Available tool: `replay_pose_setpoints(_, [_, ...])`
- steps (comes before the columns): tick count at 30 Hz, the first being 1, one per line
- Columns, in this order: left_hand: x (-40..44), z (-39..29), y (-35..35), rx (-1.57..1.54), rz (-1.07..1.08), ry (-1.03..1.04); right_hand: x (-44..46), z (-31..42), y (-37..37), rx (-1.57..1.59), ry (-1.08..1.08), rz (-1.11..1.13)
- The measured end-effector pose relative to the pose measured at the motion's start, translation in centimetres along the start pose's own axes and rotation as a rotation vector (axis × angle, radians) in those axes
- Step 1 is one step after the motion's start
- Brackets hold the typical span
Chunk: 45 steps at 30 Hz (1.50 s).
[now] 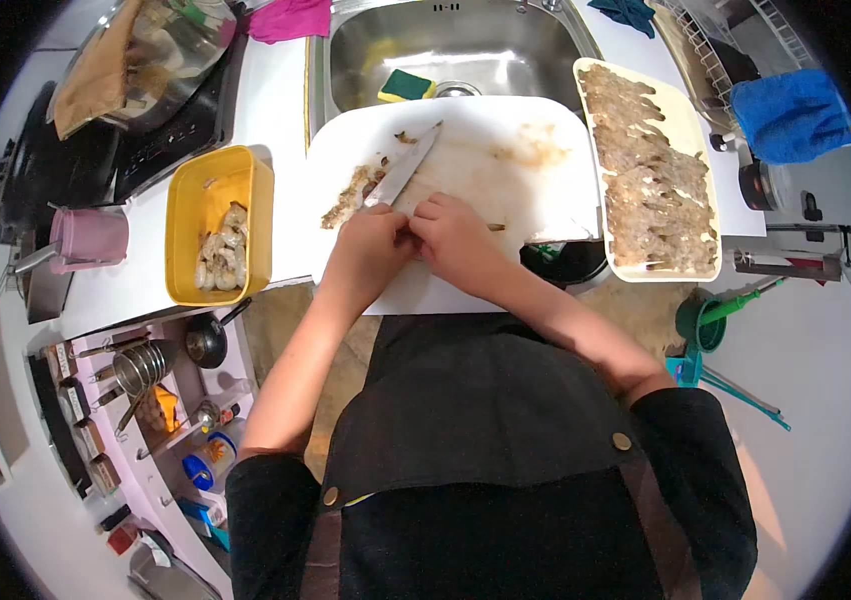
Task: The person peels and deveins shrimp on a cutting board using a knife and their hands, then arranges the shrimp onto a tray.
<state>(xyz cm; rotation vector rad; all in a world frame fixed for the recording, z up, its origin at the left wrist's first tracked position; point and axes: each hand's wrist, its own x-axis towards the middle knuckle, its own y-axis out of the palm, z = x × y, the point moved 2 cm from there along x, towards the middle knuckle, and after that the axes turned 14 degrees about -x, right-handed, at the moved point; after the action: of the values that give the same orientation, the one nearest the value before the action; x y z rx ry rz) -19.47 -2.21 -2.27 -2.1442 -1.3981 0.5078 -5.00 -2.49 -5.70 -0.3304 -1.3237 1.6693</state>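
My left hand (369, 246) and my right hand (457, 240) meet at the near part of the white cutting board (485, 130). Both have fingers closed in a pinch, fingertips together; whatever they hold is hidden between them. A knife (411, 170) lies on the board, its blade pointing away to the right and its handle end hidden by my left hand. Left of the blade is a pile of shrimp scraps (347, 200). A small brown bit (496, 227) lies just right of my right hand.
A yellow container (178, 225) with peeled shrimp (223, 255) stands left. On the right, a cream tray (597, 72) holds rows of unpeeled shrimp (650, 180). Behind the board is a steel sink (465, 50) with a sponge (406, 86). A dark bin (570, 262) sits below the board's right edge.
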Motion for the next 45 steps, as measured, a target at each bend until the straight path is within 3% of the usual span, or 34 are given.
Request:
replay_pose_setpoints(5, [0.0,0.7,-0.3,0.009,0.037,0.056,-0.4,-0.7,0.8,0.016,-0.025,-0.042])
replay_pose_setpoints(9, [-0.3,-0.4,-0.6,-0.114,0.013,0.088,-2.0,-1.1,-1.6,0.085,0.108,-0.177])
replay_pose_setpoints(15, [0.9,-0.4,1.6,-0.028,0.076,0.149,-3.0,-1.5,-2.3,0.105,0.194,-0.136])
replay_pose_setpoints(21, [1.2,-0.2,2.9,0.052,0.009,0.229,-2.8,-1.8,-1.9,0.105,0.225,-0.111])
replay_pose_setpoints(27, [1.4,-0.8,3.7,0.19,-0.005,0.186,-2.9,-1.4,-2.0,0.029,0.262,-0.134])
replay_pose_setpoints(29, [1.6,-0.1,3.0,-0.001,0.019,0.179,-2.7,-1.3,-2.1,-0.007,0.276,-0.105])
replay_pose_setpoints(33, [0.3,-0.9,-0.1,-0.236,-0.003,0.028,-1.9,-1.0,-2.8,0.052,0.213,-0.102])
replay_pose_setpoints(39, [-0.5,0.1,-0.1,-0.103,-0.041,0.042,-0.5,-0.2,-0.9,0.052,0.086,-0.048])
replay_pose_setpoints(45, [-0.6,0.4,0.0,-0.052,-0.035,0.125,-0.3,0.2,-0.1,0.075,0.099,-0.026])
